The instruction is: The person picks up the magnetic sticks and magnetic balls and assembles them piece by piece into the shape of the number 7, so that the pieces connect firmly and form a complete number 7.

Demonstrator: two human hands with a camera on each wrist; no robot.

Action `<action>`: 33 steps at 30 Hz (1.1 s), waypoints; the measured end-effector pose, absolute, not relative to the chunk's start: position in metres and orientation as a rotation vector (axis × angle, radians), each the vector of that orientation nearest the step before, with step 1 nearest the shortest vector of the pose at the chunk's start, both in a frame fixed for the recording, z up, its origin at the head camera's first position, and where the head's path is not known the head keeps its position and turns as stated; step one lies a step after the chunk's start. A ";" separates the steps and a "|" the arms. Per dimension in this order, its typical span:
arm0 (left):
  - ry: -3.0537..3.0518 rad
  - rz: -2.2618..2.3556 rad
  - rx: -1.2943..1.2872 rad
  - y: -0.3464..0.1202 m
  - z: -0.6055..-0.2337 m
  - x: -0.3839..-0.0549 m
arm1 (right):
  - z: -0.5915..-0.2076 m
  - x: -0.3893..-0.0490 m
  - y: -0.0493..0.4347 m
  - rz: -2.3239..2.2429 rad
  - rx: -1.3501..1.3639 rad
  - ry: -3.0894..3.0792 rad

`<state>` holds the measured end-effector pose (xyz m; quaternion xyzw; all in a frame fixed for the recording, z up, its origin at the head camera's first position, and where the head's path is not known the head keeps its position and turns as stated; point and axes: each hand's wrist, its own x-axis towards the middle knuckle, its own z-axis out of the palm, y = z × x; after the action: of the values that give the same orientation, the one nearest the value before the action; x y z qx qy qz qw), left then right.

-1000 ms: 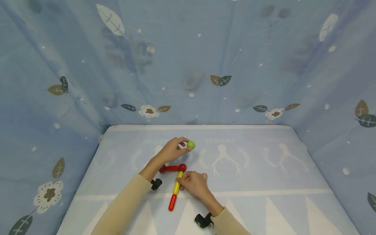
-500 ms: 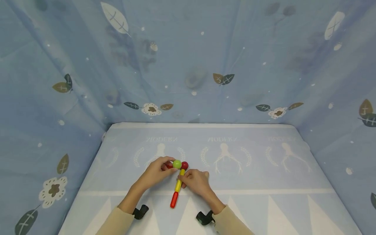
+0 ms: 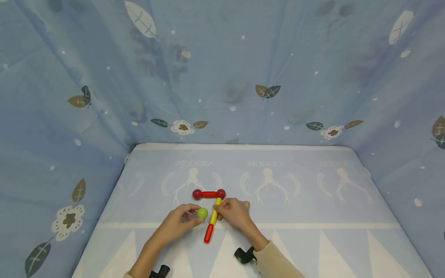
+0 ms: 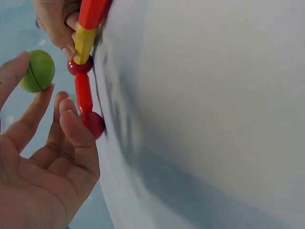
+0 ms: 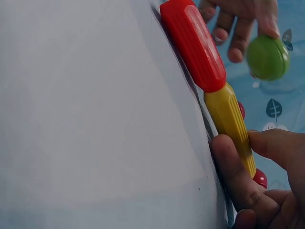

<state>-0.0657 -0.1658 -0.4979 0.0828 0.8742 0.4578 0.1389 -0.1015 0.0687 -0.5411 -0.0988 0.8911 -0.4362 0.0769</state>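
A small green ball [image 3: 202, 213] is pinched between the thumb and a finger of my left hand [image 3: 177, 226]; the left wrist view shows a seam round the ball [image 4: 38, 71]. My right hand [image 3: 234, 212] pinches a yellow ribbed rod [image 3: 215, 210] between thumb and fingertips. A red ribbed rod [image 3: 208, 234] joins the yellow one end to end, pointing toward me. At the yellow rod's far end sits a dark red ball [image 3: 221, 193]. From there a short red rod [image 3: 209, 194] runs left to a second dark red ball [image 3: 197, 194].
The pieces lie on a table with a pale blue and white patterned cloth [image 3: 313, 247]. Blue leaf-print curtains [image 3: 236, 69] stand behind and along both sides. Black wrist cameras [image 3: 244, 255] hang below the wrists.
My left hand has brought the green ball from beyond the red pieces back toward me, beside the yellow rod. My right hand keeps its hold on the yellow rod.
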 end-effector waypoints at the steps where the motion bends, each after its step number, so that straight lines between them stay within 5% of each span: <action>1: 2.522 1.317 0.233 -0.168 -0.499 -0.063 | -0.541 -0.102 0.068 -1.309 -0.290 2.667; 33: 2.293 1.040 0.576 -0.180 -0.503 -0.043 | -0.541 -0.105 0.068 -1.383 -0.218 2.616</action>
<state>-0.0432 -0.1799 -0.5035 0.2142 0.8533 0.3871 0.2760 -0.1054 0.0682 -0.5407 -0.0733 0.8783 -0.4643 0.0872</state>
